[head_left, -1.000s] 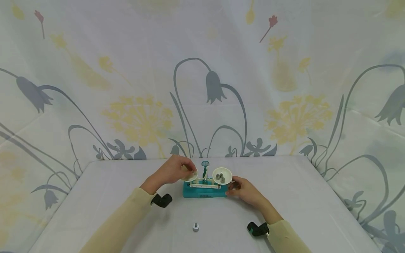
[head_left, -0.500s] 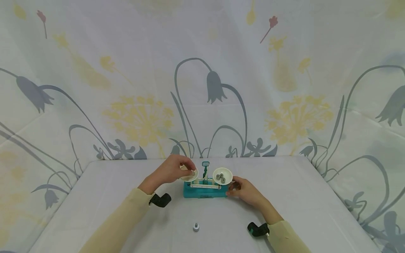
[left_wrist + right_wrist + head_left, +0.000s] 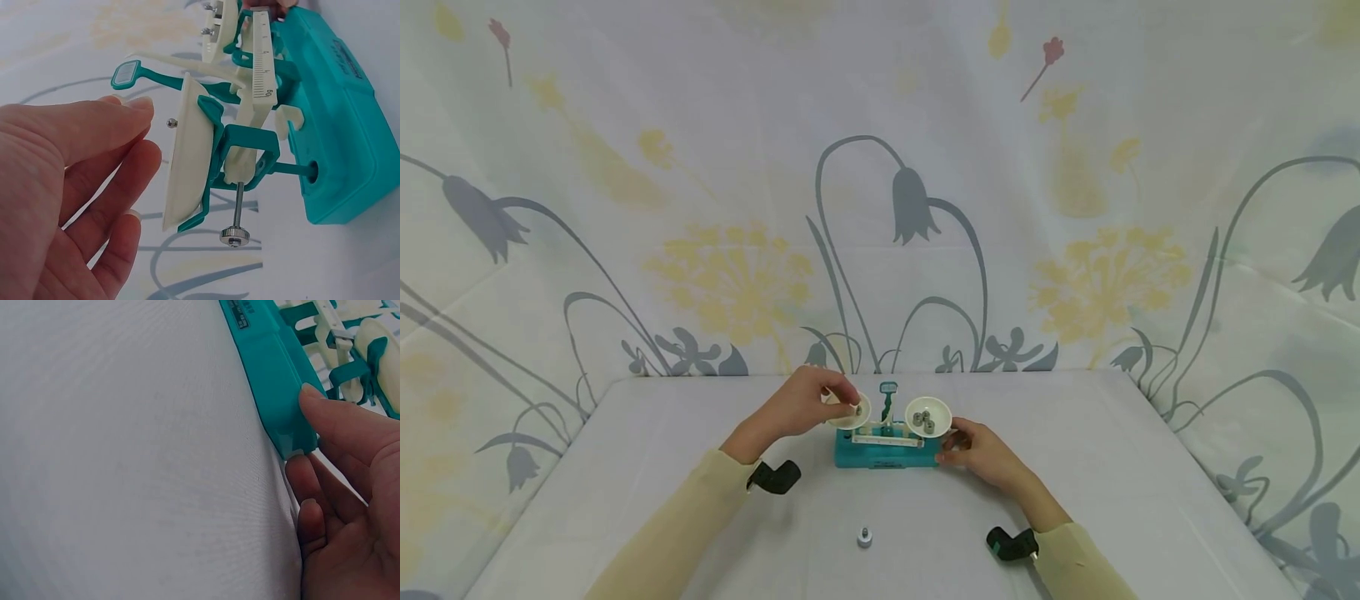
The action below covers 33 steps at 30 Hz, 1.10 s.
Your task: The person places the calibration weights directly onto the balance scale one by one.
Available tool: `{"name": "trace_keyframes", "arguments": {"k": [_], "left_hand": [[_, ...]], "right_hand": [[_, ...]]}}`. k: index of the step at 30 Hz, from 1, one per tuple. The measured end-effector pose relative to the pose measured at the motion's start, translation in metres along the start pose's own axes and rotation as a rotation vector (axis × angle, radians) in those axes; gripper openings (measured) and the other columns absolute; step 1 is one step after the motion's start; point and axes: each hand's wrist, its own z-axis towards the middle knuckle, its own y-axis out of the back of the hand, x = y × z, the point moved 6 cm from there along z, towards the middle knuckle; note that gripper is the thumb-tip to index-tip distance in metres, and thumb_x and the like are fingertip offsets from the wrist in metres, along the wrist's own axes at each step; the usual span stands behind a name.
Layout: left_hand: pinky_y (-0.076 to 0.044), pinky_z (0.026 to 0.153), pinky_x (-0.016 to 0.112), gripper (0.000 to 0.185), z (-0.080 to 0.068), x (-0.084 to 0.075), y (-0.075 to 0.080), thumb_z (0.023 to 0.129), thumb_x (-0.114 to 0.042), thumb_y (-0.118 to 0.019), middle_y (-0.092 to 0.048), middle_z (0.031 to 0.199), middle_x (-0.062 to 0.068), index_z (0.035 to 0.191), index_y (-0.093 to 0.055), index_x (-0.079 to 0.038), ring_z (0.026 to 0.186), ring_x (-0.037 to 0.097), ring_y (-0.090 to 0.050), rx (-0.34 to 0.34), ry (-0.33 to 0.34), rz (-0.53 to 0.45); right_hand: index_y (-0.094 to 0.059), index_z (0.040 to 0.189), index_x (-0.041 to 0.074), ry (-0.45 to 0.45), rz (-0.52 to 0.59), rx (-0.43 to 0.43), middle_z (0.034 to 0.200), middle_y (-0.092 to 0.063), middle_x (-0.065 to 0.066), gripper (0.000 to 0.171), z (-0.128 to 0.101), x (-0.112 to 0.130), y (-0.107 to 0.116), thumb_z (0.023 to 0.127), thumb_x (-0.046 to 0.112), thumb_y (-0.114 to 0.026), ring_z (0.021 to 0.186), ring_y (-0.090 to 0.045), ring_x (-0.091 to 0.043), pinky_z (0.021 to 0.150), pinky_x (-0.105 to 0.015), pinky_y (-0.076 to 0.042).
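At desk [image 3: 1075,467] centre: teal balance scale [image 3: 886,450] | left hand [image 3: 801,406] over left pan [image 3: 850,413], grip relaxed, holding nothing, small weight [image 3: 170,123] just beside fingertips [image 3: 140,103] | right hand [image 3: 977,454] at scale's right end, thumb pressing base, grip loose | spare weight [image 3: 864,537] nearer than scale.

Bright, even light; faint shadows; wrist views perhaps slightly soft.
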Motion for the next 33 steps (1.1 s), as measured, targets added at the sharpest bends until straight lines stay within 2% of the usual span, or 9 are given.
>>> {"name": "trace_keyframes", "arguments": {"k": [7,12,16,26,33], "left_hand": [[-0.048,0.085,0.047,0.008,-0.005,-0.001,0.001,0.089,-0.01,-0.075,-0.068,0.089,-0.01,0.095,-0.075,-0.014,0.089,0.017,-0.059,-0.01,-0.004,-0.033],[-0.048,0.084,0.044,0.008,-0.009,0.0,0.001,0.089,-0.011,-0.075,-0.068,0.09,-0.01,0.097,-0.075,-0.013,0.089,0.016,-0.06,-0.009,0.003,-0.043],[-0.048,0.083,0.039,0.009,-0.011,-0.001,0.003,0.089,-0.013,-0.076,-0.069,0.091,-0.01,0.097,-0.075,-0.014,0.088,0.012,-0.06,-0.017,0.003,-0.041],[-0.049,0.081,0.037,0.008,-0.02,-0.001,0.002,0.089,-0.015,-0.076,-0.069,0.092,-0.011,0.097,-0.075,-0.017,0.086,0.009,-0.061,-0.024,-0.024,-0.053],[-0.05,0.081,0.043,0.008,-0.027,-0.001,-0.001,0.089,-0.015,-0.076,-0.069,0.092,-0.01,0.097,-0.075,-0.017,0.086,0.01,-0.062,-0.022,-0.009,-0.094]], "right_hand": [[-0.059,0.125,0.0,0.01,-0.002,-0.008,0.096,-0.063,-0.007,0.046,-0.001,0.003,0.0,0.085,0.013,-0.078,0.087,-0.056,-0.02,0.077,-0.031,-0.046],[-0.058,0.124,-0.002,0.017,-0.015,-0.005,0.095,-0.063,-0.01,0.044,-0.002,0.012,0.001,0.086,0.007,-0.076,0.086,-0.055,-0.023,0.076,-0.032,-0.046],[-0.059,0.125,0.001,-0.004,-0.012,-0.001,0.094,-0.062,-0.006,0.046,0.001,0.0,0.0,0.085,0.012,-0.078,0.086,-0.056,-0.022,0.077,-0.033,-0.046],[-0.06,0.125,0.003,-0.023,-0.004,-0.005,0.093,-0.062,-0.004,0.047,0.002,-0.004,0.0,0.084,0.016,-0.08,0.086,-0.056,-0.023,0.079,-0.036,-0.046],[-0.061,0.124,0.003,-0.024,0.008,-0.005,0.093,-0.062,-0.006,0.047,0.002,-0.005,0.0,0.084,0.015,-0.08,0.085,-0.055,-0.023,0.078,-0.036,-0.046]]}}
